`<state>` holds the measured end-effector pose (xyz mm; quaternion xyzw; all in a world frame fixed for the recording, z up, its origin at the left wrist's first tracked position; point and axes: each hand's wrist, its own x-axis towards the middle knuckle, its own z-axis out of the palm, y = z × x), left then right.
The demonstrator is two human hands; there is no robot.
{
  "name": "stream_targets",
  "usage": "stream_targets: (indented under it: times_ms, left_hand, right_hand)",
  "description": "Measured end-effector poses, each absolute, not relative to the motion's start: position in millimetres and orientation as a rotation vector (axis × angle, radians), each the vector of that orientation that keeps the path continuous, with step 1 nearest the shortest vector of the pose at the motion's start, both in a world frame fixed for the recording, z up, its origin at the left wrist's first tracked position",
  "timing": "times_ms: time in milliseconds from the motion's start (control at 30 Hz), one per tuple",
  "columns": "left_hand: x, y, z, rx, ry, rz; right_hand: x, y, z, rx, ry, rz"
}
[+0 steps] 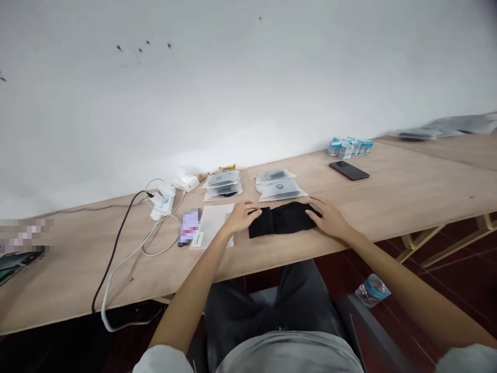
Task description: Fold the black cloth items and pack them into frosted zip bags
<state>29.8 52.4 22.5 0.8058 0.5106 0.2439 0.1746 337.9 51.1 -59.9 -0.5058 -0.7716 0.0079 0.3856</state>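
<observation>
A folded black cloth piece (289,218), perhaps a garment, lies flat on the table in front of me. My left hand (243,215) rests at its left end, with the thumb touching the fabric and the fingers stretched out. At the opposite end, my right hand (330,216) has its thumb on the cloth and its fingers extended along the far edge. Both hands look open, and neither lifts the cloth. Just beyond it are frosted plastic packets (282,189) with dark contents. More such packets (222,185) lie to the left, above a white sheet of paper (213,224).
Left of the paper is a lit phone (189,228), beside a white power strip (163,203) with cables hanging over the front edge. A dark phone (349,170) and small blue-white boxes (349,147) are at the back right. A plastic bottle (373,291) is below the table.
</observation>
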Motion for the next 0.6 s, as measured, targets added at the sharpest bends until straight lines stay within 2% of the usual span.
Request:
stream_targets:
  times_ms: [167,300,433,600]
  left_hand:
    - [20,44,1,2.468,1.507,0.631]
    - [19,41,-5,2.303,1.870,0.639]
    - [18,35,-7,2.201,2.017,0.502]
    - [36,36,-13,2.082,1.963,0.531]
  right_hand:
    - [273,36,-29,-1.101,-2.115,-0.003]
    - [225,35,-17,-1.008,-2.286,0.024]
    - [226,52,-29,-1.121,-2.346,0.098]
    - [254,62,-48,-1.125,-2.399,0.226]
